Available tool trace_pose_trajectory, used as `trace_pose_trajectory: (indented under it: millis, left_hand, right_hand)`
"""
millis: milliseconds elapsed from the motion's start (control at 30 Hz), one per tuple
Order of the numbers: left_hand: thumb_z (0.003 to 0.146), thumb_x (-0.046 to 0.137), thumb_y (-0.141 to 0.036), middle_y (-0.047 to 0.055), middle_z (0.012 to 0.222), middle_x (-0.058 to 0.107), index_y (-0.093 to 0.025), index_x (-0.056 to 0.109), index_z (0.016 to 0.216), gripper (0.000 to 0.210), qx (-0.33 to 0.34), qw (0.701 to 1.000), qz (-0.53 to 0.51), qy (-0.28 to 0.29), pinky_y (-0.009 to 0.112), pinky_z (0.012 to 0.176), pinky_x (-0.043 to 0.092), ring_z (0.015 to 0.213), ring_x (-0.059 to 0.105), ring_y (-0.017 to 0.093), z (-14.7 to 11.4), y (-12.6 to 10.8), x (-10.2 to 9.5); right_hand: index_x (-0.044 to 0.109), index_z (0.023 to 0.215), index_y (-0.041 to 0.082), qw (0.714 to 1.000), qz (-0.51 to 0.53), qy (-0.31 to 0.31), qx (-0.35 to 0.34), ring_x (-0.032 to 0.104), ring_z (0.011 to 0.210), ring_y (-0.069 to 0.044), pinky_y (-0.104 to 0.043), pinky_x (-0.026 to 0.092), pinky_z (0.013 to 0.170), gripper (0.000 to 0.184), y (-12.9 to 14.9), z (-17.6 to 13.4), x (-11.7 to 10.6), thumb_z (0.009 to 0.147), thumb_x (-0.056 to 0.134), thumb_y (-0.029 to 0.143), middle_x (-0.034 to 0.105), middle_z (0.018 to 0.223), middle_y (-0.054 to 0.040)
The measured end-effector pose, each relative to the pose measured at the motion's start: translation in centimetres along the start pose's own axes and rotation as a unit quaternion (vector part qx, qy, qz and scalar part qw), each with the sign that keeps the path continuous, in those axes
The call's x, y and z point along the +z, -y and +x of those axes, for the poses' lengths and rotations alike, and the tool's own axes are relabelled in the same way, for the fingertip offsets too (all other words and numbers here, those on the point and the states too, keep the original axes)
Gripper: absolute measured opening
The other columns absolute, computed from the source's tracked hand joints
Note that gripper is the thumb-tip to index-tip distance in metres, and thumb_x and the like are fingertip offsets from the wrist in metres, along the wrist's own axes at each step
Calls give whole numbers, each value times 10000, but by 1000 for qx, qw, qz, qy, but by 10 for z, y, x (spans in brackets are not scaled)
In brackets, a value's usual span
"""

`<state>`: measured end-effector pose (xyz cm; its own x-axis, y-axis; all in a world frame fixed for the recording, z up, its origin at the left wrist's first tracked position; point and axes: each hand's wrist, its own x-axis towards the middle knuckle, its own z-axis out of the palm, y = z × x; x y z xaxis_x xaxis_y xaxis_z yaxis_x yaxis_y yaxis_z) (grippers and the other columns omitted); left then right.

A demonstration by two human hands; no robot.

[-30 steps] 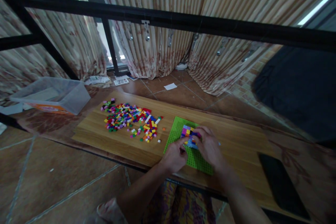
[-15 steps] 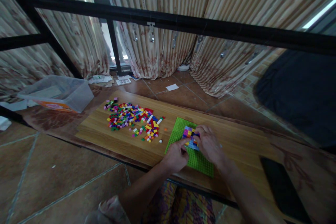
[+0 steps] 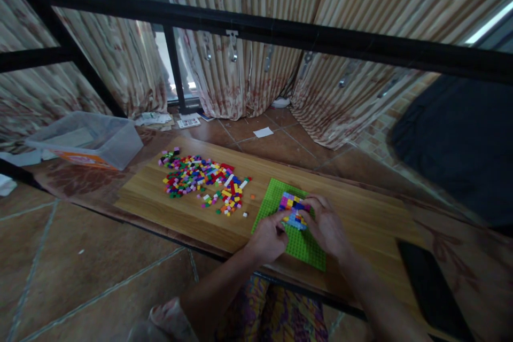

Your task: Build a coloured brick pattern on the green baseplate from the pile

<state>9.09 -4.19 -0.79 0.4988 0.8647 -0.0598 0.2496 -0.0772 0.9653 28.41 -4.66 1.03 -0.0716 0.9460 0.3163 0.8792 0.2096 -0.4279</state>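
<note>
A block of small coloured toy bricks (image 3: 291, 204) sits on a green studded baseplate (image 3: 298, 254). My left hand (image 3: 267, 239) is at its lower left, the index finger stretched to the block's edge and the other fingers curled under. Whether anything lies inside that curl is hidden. My right hand (image 3: 326, 227) grips the block's right side, thumb on the lower right part and fingers at the upper right edge, covering some bricks. Left of the plate is a spread pile of loose toy bricks (image 3: 188, 176).
The wooden board (image 3: 352, 214) under everything lies on a low bench. A clear plastic bin (image 3: 120, 141) stands at the far left. A dark flat object (image 3: 430, 283) lies at the right. A black rail (image 3: 272, 29) crosses in front of the curtains (image 3: 256, 75).
My right hand has shifted slightly to the right and its fingers have spread, showing more of the brick block. My left hand has stayed in nearly the same spot.
</note>
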Motion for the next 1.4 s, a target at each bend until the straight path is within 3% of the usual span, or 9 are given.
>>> trace_pose_trajectory:
  millis: [333,633,833,967,1133,1400]
  left_hand:
    - [688,533,-56,-34,719,614,-199,567,1334,662,-10,1000,-11,3,196,557,404,572,518,97,0,7,2]
    - [697,528,-44,-38,714,614,-218,557,1345,672,-16,1000,-21,7,197,595,422,601,530,105,-2,0,-2]
    - [762,587,-137,-16,790,653,-196,576,1305,547,-24,996,-85,-17,214,659,449,670,565,109,-11,0,-3]
    - [727,683,-219,-12,782,673,-172,576,1278,563,-56,981,-183,-24,241,693,480,677,591,118,-16,-5,-1]
    - [718,738,-371,-23,714,661,-168,587,1227,569,-99,952,-290,9,235,601,479,560,557,95,-16,-20,-1]
    - [797,671,-453,-6,682,644,-151,555,1285,586,-109,951,-290,18,253,589,484,534,557,106,-21,-29,6]
  right_hand:
    - [603,973,225,995,58,-39,65,590,975,-235,-437,479,912,185,7,-6,0,904,497,359,620,1007,-73]
    - [622,983,218,985,134,-57,92,617,917,-207,-407,512,865,198,9,-9,3,906,496,351,627,1016,-70]
    - [652,989,229,972,135,-141,132,621,968,-219,-406,503,882,238,29,-38,4,936,474,378,658,1026,-83]
    - [677,1050,260,963,210,-96,139,645,967,-215,-395,526,863,241,56,-61,5,931,512,389,688,1041,-71]
    - [670,1142,304,941,310,-33,133,641,1009,-203,-380,533,881,265,76,-72,2,935,518,370,675,1083,-61]
    - [735,1004,282,897,386,-88,196,654,920,-194,-338,549,794,209,79,-70,5,869,624,397,690,980,-45]
